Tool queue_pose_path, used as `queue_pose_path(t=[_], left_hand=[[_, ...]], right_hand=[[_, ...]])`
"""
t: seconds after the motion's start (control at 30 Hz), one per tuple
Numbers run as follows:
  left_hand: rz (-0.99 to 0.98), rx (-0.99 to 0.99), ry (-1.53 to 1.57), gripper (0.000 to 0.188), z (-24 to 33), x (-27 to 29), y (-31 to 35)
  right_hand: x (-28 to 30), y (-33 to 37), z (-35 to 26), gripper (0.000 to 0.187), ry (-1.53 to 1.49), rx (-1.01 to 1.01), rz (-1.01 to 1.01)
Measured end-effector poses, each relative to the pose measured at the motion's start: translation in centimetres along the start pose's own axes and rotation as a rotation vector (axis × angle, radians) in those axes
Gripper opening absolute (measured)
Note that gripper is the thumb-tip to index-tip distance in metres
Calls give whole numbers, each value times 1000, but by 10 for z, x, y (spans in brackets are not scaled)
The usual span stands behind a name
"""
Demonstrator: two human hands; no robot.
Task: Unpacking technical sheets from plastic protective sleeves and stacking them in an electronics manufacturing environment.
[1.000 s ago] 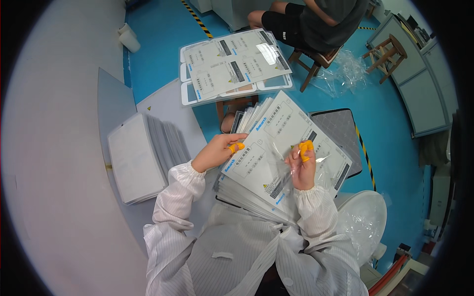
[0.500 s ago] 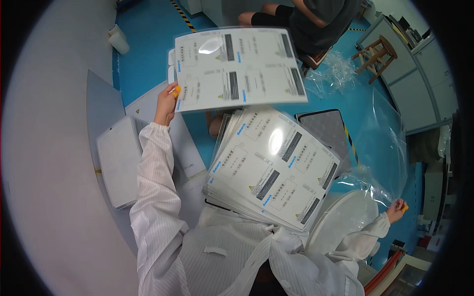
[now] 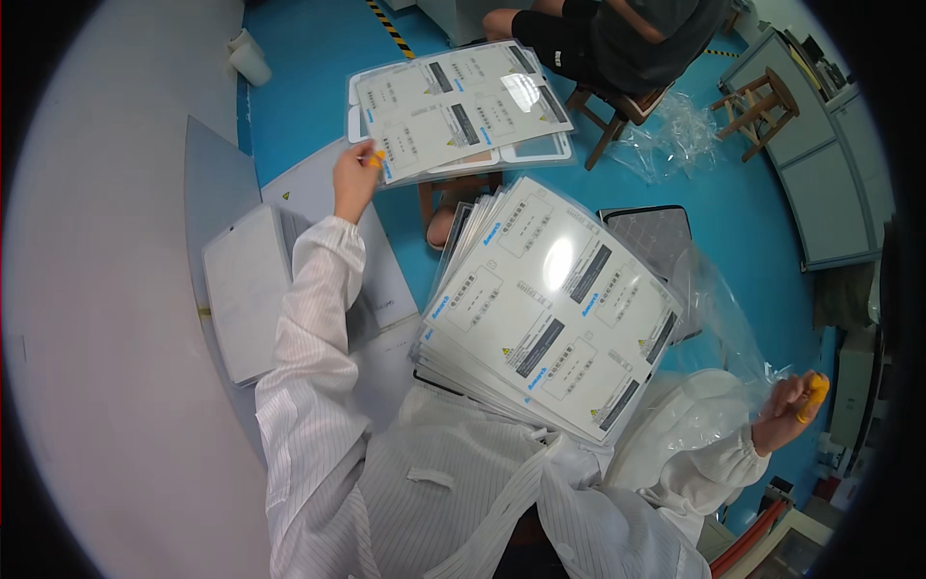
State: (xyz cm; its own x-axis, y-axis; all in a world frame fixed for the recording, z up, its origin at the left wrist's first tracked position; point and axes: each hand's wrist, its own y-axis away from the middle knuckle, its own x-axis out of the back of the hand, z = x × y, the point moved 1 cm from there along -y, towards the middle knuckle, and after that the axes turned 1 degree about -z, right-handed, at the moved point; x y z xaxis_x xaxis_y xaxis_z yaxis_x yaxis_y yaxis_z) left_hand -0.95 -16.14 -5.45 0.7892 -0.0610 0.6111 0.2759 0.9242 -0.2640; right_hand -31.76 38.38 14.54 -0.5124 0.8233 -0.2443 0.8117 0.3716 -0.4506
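Note:
My left hand (image 3: 357, 179), with a yellow finger cot, is closed on the near left corner of a printed label sheet (image 3: 453, 104). The sheet lies over other sheets with rounded cutouts (image 3: 543, 147), on a wooden stool. On my lap rests a slightly fanned stack of printed label sheets (image 3: 540, 309) with a bright glare spot. Out to the right, my right hand (image 3: 786, 415), also wearing a yellow finger cot, has its fingers loosely bent and apart. Clear plastic film (image 3: 719, 309) hangs just beyond it, seemingly separate from the fingers.
A white round tub (image 3: 675, 425) stands right of my lap. White panels (image 3: 246, 299) lean at left. Behind the lap stack is a grey padded seat (image 3: 651, 241). Crumpled film (image 3: 666, 140) lies on the blue floor near a wooden stool (image 3: 757, 111). A seated person (image 3: 646, 48) is ahead.
The sheet in my left hand has come down onto the sheets on the stool. My right hand has let go of the clear film, which sinks beside the lap stack.

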Motion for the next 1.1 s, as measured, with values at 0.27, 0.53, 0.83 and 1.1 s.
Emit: queue_pose_path(t=[0.27,0.53,0.83,1.1], left_hand=[[-713,41,-18,23,51,35,163],[-715,53,-135,29,92,66,192],[-941,327,391,57,95,74,176],[-1045,401,527,63,92,80,183]], right_hand=[[-205,79,111,31,78,-585,-901],[-245,148,197,17,269,-348,-909],[-260,171,197,31,403,-252,-1000],[-255,167,203,24,352,-309,-992]])
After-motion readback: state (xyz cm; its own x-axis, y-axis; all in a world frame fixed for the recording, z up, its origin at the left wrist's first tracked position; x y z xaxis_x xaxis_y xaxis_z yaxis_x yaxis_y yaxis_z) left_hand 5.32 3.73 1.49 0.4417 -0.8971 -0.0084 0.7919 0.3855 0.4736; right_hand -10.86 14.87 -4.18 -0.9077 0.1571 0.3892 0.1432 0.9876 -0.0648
